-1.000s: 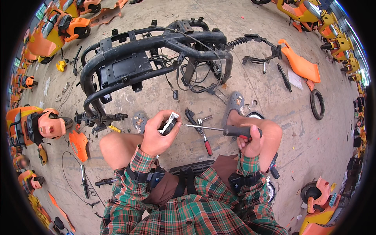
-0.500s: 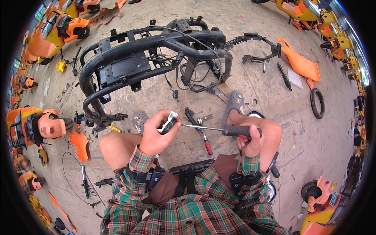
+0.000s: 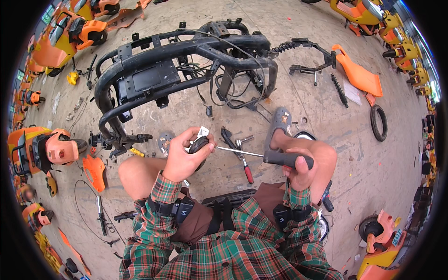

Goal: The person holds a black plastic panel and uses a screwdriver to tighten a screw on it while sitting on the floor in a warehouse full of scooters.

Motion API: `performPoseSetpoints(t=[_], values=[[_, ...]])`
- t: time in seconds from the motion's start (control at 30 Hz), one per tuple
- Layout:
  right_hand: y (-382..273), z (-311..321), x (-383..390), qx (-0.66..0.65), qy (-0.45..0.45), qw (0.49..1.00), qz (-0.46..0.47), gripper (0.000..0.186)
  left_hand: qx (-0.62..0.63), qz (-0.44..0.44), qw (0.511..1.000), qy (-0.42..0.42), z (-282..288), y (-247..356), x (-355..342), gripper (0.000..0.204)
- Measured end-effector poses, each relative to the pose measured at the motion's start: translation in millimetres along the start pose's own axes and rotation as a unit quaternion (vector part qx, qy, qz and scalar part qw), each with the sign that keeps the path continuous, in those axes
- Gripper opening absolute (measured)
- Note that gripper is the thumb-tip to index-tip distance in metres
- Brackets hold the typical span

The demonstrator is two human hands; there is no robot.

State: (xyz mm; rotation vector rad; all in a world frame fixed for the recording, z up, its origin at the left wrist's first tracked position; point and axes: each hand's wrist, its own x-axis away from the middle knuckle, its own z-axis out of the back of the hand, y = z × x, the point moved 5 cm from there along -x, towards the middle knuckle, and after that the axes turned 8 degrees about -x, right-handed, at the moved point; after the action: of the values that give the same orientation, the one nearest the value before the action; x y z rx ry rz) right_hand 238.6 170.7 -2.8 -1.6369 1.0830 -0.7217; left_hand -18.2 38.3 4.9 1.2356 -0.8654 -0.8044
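Observation:
My left hand (image 3: pixel 182 161) is wrapped round a small black rounded part (image 3: pixel 199 143) with a white piece (image 3: pixel 203 132) on top. My right hand (image 3: pixel 301 170) grips the dark handle of a screwdriver (image 3: pixel 287 158), its thumb along the handle. The metal shaft (image 3: pixel 240 150) points left, its tip at the edge of my left hand; whether it touches the part I cannot tell. On the floor between my bent legs lie a red-gripped ratchet (image 3: pixel 247 173) and a black tool (image 3: pixel 227 136).
A black scooter frame (image 3: pixel 163 51) with cables lies ahead of me. To the right are an orange panel (image 3: pixel 357 74), a shock absorber (image 3: pixel 339 91) and a tire (image 3: pixel 378 122). Left are a scooter body (image 3: pixel 60 149) and an orange cover (image 3: pixel 93 172). Several scooters (image 3: pixel 84 30) line the edges.
The part in my left hand has turned, showing more of its black rounded side. The screwdriver handle has dropped slightly and tilted, with my right hand rolled round it.

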Motion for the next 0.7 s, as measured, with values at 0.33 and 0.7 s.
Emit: performPoseSetpoints(t=[0.33,0.7], values=[[3.3,2.0,-1.8,-0.052,0.035,0.996,-0.059,0.044,-0.024,-0.003,0.999,-0.024,-1.8,-0.3,-0.5,0.018],[8.6,2.0,-1.3,-0.066,0.040,0.995,-0.057,0.042,0.017,0.015,1.000,-0.017,-3.1,0.8,-1.9,0.019]])
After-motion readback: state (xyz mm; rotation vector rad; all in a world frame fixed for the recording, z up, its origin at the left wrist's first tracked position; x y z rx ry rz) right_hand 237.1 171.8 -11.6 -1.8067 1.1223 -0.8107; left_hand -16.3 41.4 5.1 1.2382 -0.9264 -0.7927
